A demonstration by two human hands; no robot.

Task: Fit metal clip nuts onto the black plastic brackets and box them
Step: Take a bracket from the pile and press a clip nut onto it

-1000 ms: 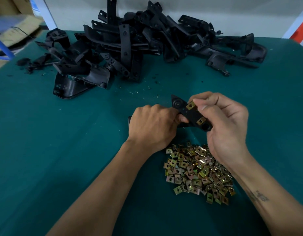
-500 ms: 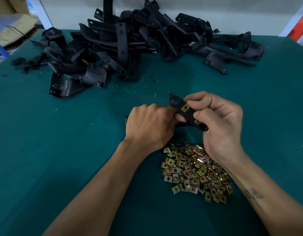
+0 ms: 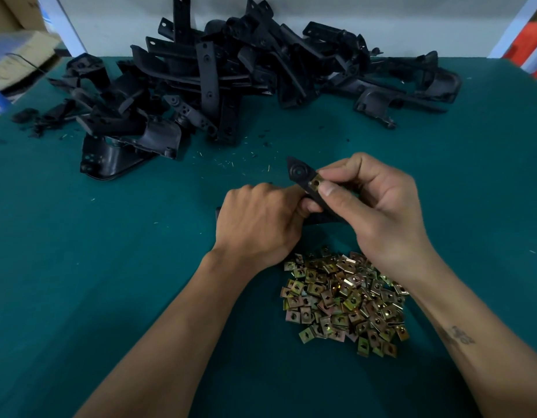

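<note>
While the left hand (image 3: 255, 221) grips the low end of the black bracket (image 3: 303, 179) and the right hand (image 3: 379, 206) pinches a clip (image 3: 315, 184) on it, a crooked push could pop the clip down into the pile of clips (image 3: 342, 300) below.

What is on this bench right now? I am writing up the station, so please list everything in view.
held bracket: one, black, mid-table, gripped by both hands
clip nut on bracket: one, brass-gold, under the right thumb
loose clip nuts: one pile, too many to count, gold, near edge below the hands
bracket pile: one heap, black, far side of the table
table cover: one, teal, strewn with small black scraps up left
cardboard boxes: blurred, brown, off the far left corner
left hand: grips the bracket's lower end
right hand: pinches the clip nut onto the bracket
</note>
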